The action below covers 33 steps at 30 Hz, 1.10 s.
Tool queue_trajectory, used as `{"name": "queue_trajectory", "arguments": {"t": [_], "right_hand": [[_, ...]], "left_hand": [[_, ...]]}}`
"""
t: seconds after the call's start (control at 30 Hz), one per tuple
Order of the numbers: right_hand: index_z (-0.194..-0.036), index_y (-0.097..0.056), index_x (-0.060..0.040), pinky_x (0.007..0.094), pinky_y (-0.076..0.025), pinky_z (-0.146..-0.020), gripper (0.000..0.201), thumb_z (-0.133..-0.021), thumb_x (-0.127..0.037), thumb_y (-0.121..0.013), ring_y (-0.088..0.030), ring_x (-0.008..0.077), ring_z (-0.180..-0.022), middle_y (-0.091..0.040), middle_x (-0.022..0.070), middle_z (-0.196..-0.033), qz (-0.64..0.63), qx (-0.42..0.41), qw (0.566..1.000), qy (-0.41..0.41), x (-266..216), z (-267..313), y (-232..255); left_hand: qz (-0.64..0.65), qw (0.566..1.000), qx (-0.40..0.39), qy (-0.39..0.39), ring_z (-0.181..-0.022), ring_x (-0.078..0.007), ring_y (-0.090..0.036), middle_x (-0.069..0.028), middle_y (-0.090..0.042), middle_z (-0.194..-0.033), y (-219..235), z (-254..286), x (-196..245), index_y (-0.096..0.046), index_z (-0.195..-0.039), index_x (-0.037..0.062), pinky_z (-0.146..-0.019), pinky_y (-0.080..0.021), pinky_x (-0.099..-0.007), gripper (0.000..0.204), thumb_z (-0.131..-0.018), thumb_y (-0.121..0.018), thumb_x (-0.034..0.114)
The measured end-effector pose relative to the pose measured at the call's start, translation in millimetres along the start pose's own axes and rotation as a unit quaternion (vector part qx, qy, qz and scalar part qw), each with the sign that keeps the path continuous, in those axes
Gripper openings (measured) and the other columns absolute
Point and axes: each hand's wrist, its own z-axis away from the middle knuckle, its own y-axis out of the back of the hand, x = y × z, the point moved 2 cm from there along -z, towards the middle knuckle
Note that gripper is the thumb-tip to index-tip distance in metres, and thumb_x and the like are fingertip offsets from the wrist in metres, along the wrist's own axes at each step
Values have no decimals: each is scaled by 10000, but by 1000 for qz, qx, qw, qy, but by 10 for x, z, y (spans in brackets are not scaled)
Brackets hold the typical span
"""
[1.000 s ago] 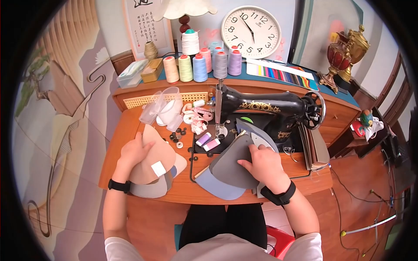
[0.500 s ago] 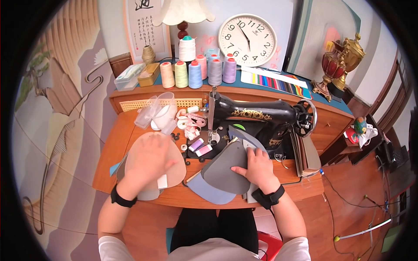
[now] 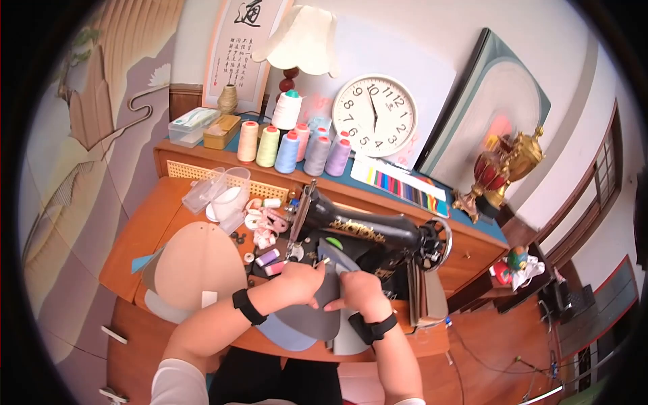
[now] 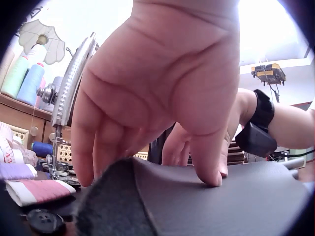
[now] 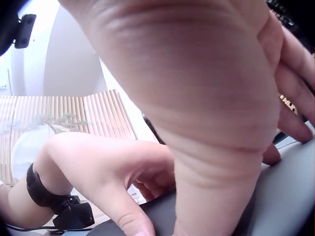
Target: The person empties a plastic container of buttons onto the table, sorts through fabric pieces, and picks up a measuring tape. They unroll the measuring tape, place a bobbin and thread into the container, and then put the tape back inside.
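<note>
In the head view my left hand (image 3: 297,285) reaches across to a dark grey curved panel (image 3: 312,321) at the table's front. The left wrist view shows that hand's (image 4: 162,83) fingers over the edge of the dark panel (image 4: 251,196), its thumb pressed on top. My right hand (image 3: 364,294) rests beside it with its fingers spread on the stack. A blue-grey panel (image 3: 283,335) shows below the dark one, and a light grey piece (image 3: 348,341) at its right. At the left lies a beige panel (image 3: 199,260), untouched, over other pieces.
Behind my hands stands a black sewing machine (image 3: 351,226). Purple (image 3: 267,257) and pink spools, a tape measure (image 3: 266,226), buttons and clear boxes (image 3: 226,196) lie to its left. Thread cones (image 3: 289,152) and a clock (image 3: 375,115) stand on the back shelf.
My left hand has left the beige panel and moved right to the dark grey panel. The right hand stays on that stack. The head view has shifted and tilted.
</note>
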Motion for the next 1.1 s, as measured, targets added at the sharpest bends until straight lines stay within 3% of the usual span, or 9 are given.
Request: {"name": "queue_trajectory", "arguments": {"t": [0.03,0.13,0.3,0.37,0.4,0.57,0.7,0.97,1.1], "right_hand": [[-853,-638,-3,398,-520,-733,744,-458,-608,-820,-653,340,-833,-661,175,-798,4,-10,1000,3,-23,-22,31],[-918,-606,0,396,-518,-707,799,-440,-600,-831,-655,341,-813,-663,166,-796,24,-6,999,31,-47,-99,60],[-948,-592,-20,378,-509,-641,830,-403,-595,-841,-665,314,-789,-671,127,-785,42,-27,997,51,-40,-284,-42],[-945,-594,-16,382,-502,-629,831,-398,-591,-838,-662,319,-780,-667,131,-774,41,-13,997,67,-20,-335,-95],[-942,-598,-12,388,-495,-618,832,-394,-591,-835,-656,328,-767,-662,139,-763,16,7,997,81,14,-352,-148],[-939,-590,5,382,-491,-597,854,-399,-614,-822,-655,332,-728,-647,137,-716,13,-1,997,79,-45,-319,-37],[-979,-569,3,365,-491,-581,892,-397,-629,-811,-661,311,-705,-642,130,-693,34,-9,997,66,-94,-262,33],[-1003,-564,7,345,-486,-553,901,-410,-624,-813,-657,286,-658,-630,107,-653,41,6,996,73,-72,-259,30],[-1001,-568,8,338,-489,-549,905,-411,-633,-811,-662,272,-651,-631,103,-651,52,12,996,69,-63,-248,24]], "left_hand": [[4,1000,11,0,-859,-352,-665,-199,-673,-923,14,-36,9,-305,-1366,-86,-699,-532,-411,1032,-635,-821,428],[-33,998,-51,-2,-996,-268,-656,-165,-657,-1102,22,-122,2,-230,-1407,-112,-754,-537,-360,1181,-586,-847,472],[-47,995,-85,16,-1021,-252,-649,-163,-642,-1146,-11,-207,47,-209,-1411,-120,-773,-538,-348,1206,-577,-856,463],[-44,999,-22,-11,-838,-300,-687,-194,-678,-943,-97,-206,17,-247,-1383,-129,-649,-540,-373,1140,-589,-835,441],[-40,997,-64,18,-1004,-251,-655,-166,-640,-1151,-94,-224,41,-194,-1422,-108,-758,-543,-347,1176,-603,-849,424],[-8,998,-66,1,-960,-269,-664,-177,-648,-1111,-76,-199,8,-211,-1405,-133,-704,-545,-360,1118,-621,-837,360],[-17,998,-58,-15,-1021,-251,-640,-185,-599,-1205,-80,-181,-4,-216,-1397,-142,-712,-543,-343,1098,-641,-821,376],[-20,998,-50,-35,-915,-271,-650,-170,-652,-970,-41,-155,-37,-234,-1383,-150,-683,-537,-340,1090,-639,-820,392],[-20,998,-41,-45,-902,-276,-649,-172,-651,-959,-43,-147,-60,-237,-1380,-150,-678,-537,-341,1096,-633,-821,399]]}}
